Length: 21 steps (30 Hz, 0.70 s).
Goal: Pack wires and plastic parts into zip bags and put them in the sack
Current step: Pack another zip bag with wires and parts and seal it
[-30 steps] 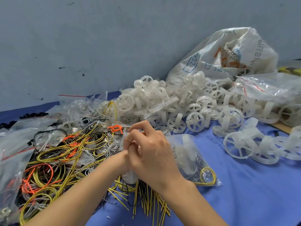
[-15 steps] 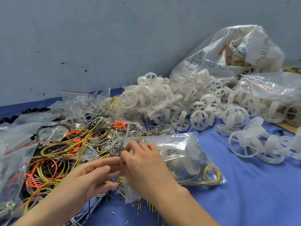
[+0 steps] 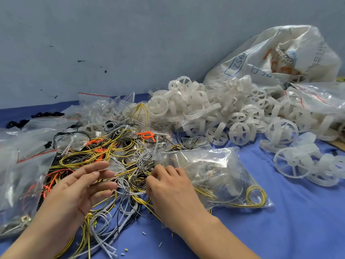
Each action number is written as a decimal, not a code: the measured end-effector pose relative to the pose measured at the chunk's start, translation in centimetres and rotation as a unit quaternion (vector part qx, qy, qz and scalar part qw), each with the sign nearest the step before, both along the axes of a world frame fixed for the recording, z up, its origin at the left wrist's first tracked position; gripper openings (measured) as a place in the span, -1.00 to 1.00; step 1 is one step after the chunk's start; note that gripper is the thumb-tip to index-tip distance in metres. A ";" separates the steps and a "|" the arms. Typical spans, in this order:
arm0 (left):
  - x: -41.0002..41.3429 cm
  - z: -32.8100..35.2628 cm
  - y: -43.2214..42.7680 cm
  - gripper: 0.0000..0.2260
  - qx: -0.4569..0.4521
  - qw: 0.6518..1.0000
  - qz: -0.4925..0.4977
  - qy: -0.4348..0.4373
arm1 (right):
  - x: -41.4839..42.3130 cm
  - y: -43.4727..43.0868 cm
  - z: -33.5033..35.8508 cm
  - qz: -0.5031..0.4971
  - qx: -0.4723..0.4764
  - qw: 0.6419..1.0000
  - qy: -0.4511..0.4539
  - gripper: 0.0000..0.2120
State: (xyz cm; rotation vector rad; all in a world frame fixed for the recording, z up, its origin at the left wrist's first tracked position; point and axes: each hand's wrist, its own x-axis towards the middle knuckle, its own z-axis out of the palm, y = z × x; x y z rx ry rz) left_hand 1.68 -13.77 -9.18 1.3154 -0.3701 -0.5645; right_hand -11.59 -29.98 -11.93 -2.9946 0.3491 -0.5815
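zip bag (image 3: 214, 174) edge between right fingers (image 3: 169, 170), left fingers (image 3: 97, 167) apart over wires (image 3: 119, 153)

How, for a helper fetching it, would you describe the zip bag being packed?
From the white sack, go down past the plastic wheels to the blue cloth. The zip bag lies at the right hand, alone showing a yellow wire coil in its corner.

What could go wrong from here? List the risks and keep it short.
1. The zip bag lies with its left end against the loose wires, where the right hand sits. Strands may snag or get caught in the seal, which I cannot see closed.
2. The sack slumps behind the plastic wheels; a tossed bag could miss it or scatter them.
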 end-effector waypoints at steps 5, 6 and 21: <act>0.3 0.2 0.0 -0.75 -0.022 1.000 0.013 0.016 | 0.3 -0.1 0.0 -0.001 0.012 1.000 -0.010 -0.86; 0.3 0.2 0.0 -0.75 -0.024 0.999 0.015 0.018 | 0.4 -0.2 0.0 -0.002 0.016 1.000 -0.013 -0.87; 0.8 -0.1 0.0 -0.79 -0.007 0.999 0.040 0.027 | 0.7 -0.6 0.1 0.007 0.048 0.999 -0.016 -0.84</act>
